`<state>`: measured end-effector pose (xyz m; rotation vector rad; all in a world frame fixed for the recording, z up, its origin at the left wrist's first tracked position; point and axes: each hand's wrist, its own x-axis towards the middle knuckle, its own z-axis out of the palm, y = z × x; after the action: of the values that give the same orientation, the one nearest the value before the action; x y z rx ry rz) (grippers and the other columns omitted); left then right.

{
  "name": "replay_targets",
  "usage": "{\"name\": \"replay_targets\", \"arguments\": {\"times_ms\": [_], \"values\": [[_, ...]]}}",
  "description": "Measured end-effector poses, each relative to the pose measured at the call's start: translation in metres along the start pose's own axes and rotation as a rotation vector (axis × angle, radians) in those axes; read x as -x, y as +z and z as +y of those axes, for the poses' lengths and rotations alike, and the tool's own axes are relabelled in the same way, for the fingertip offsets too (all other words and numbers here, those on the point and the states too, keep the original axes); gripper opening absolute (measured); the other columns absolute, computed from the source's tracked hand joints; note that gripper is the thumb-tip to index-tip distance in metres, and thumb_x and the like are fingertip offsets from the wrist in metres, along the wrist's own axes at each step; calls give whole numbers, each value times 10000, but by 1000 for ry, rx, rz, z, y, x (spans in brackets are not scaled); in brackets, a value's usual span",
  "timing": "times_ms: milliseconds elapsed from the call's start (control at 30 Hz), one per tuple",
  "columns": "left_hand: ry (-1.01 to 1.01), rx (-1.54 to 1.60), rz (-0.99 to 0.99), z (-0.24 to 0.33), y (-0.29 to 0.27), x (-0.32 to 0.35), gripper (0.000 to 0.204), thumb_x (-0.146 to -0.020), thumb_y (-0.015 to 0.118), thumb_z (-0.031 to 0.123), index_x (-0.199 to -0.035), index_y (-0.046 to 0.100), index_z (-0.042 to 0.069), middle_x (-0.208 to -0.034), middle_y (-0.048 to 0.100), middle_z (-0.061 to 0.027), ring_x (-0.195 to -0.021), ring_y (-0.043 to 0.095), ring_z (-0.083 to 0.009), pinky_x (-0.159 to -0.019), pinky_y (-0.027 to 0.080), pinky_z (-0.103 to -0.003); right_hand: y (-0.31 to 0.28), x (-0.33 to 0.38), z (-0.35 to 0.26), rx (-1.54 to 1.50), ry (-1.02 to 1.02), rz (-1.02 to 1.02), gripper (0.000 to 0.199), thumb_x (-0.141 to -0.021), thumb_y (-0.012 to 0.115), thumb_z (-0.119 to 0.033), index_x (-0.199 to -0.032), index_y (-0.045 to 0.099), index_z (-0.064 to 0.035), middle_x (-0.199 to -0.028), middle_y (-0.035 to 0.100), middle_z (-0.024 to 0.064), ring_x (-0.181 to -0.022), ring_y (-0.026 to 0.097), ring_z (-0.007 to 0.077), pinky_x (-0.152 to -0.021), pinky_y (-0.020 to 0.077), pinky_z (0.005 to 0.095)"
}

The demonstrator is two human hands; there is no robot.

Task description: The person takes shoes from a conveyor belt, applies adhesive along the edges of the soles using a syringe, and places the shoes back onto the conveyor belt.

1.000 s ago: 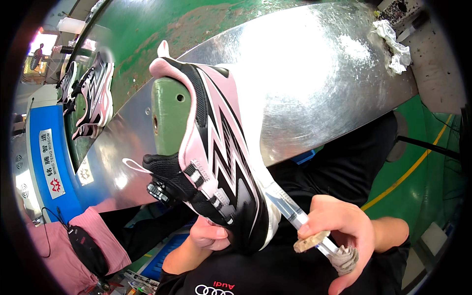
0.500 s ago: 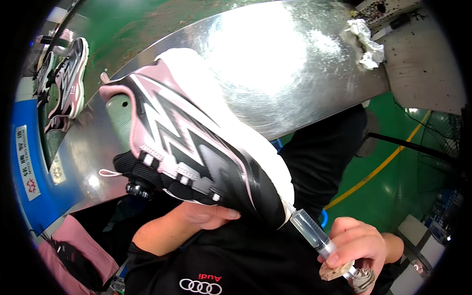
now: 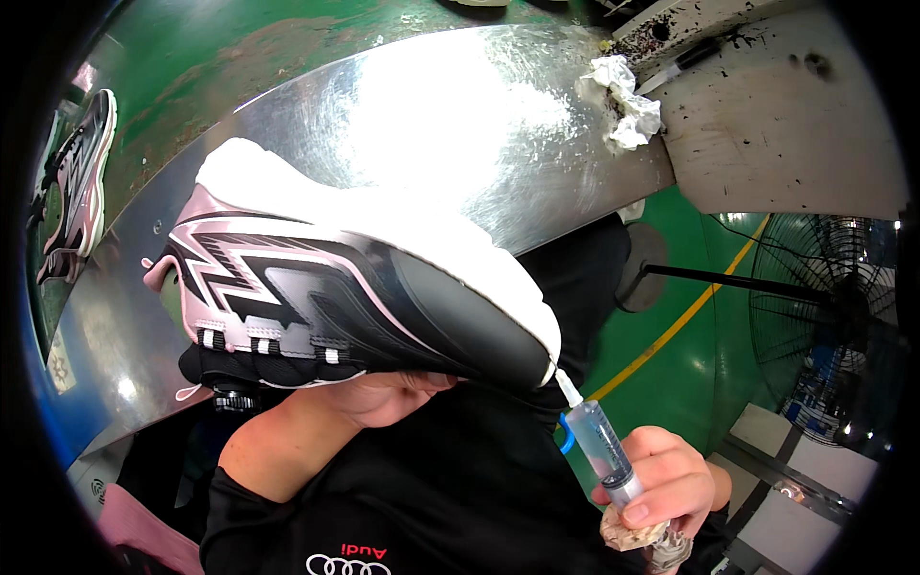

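Note:
A black and pink sneaker [image 3: 326, 297] with a white sole lies on its side in mid-air, sole turned up and toe toward the lower right. My left hand [image 3: 383, 398] holds it from underneath, mostly hidden by the shoe. My right hand [image 3: 661, 479] grips a clear syringe [image 3: 599, 446] together with a wad of cloth. The syringe tip touches the seam between sole and upper at the toe.
A shiny curved metal worktop [image 3: 460, 125] spans the scene. Crumpled white tissue [image 3: 623, 101] and another syringe [image 3: 685, 62] lie at its right end. A second sneaker [image 3: 77, 182] sits far left. A floor fan [image 3: 824, 297] stands on the green floor at right.
The sneaker has rolled from upright to lying sideways with its sole up, and its toe has swung toward the syringe. My right hand has brought the syringe tip onto the toe seam.

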<state>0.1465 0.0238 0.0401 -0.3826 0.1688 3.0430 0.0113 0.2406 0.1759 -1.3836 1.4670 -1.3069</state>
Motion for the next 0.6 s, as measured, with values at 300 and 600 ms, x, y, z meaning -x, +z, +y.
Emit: {"name": "replay_targets", "arguments": {"times_ms": [300, 600], "values": [[88, 125, 28, 0, 16, -24, 756, -704, 655, -79, -1347, 377, 205, -1242, 533, -63, -1143, 526, -189, -942, 475, -340, 8, -11, 7, 247, -78, -40, 482, -671, 754, -418, -1000, 600, -102, -895, 600, 74, -662, 488, 181, -532, 372, 270], [66, 85, -83, 7, 20, -25, 232, -815, 593, -44, -1018, 640, 58, -1000, 655, -44, -951, 612, -161, -919, 472, -345, 31, -20, 27, 780, -220, 114, 589, -611, 771, -514, -1007, 574, -126, -738, 568, -3, -555, 330, 118, -477, 233, 242]]}}
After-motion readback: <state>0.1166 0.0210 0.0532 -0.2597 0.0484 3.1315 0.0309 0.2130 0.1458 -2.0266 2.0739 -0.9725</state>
